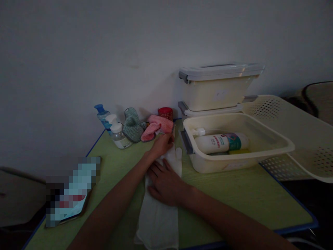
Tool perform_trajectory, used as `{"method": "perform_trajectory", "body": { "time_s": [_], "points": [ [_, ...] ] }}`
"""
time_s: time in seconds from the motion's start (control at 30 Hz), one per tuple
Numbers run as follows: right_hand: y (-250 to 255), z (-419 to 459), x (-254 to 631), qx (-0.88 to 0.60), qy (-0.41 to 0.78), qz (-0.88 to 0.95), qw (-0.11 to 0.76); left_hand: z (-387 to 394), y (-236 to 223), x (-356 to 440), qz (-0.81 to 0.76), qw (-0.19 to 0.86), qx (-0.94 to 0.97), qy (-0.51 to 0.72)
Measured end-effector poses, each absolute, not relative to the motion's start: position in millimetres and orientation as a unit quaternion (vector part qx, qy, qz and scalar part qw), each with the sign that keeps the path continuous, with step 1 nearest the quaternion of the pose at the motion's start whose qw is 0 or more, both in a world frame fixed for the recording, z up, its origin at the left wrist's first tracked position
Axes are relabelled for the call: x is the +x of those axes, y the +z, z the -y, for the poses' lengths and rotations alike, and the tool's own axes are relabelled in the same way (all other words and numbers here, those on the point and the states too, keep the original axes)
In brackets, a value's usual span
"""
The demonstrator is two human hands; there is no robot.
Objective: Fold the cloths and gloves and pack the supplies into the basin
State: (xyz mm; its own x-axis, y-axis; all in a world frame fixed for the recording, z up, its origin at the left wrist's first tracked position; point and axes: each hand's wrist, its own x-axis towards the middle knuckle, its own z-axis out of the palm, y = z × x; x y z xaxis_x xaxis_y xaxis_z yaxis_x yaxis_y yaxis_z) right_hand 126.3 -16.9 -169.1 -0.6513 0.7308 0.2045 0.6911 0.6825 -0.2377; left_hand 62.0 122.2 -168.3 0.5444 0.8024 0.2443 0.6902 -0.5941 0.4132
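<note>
A long white glove [161,222] lies stretched out on the green table, its thumb sticking out on the right side. At its far end, my left hand [164,143] has its fingers curled closed on the glove's finger end; the fingertips are partly hidden. My right hand [168,184] rests flat on the middle of the glove, fingers apart and palm down. Just beyond my left hand lie a crumpled pink cloth [156,125] and a grey-green cloth [133,125].
A cream basin [223,163] holding a white bottle [212,143] stands right of my hands. Behind it are stacked lidded boxes [213,93]. A pump bottle [120,137], a blue bottle [102,116] and a red container [165,113] line the wall. At left lies a phone [75,208].
</note>
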Motion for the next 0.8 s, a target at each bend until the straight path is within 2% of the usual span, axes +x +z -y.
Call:
{"method": "perform_trajectory", "body": {
  "time_s": [0.43, 0.8],
  "points": [
    [-173.2, 13.5, 127.1, -0.373, 0.049, 0.914, 0.152, -119.4, -171.7, 60.7, -0.422, 0.081, 0.879, 0.207],
    [-171.0, 13.5, 128.0, -0.372, 0.049, 0.917, 0.138, -109.8, -163.8, 73.2, -0.375, 0.110, 0.899, 0.197]
  ]
}}
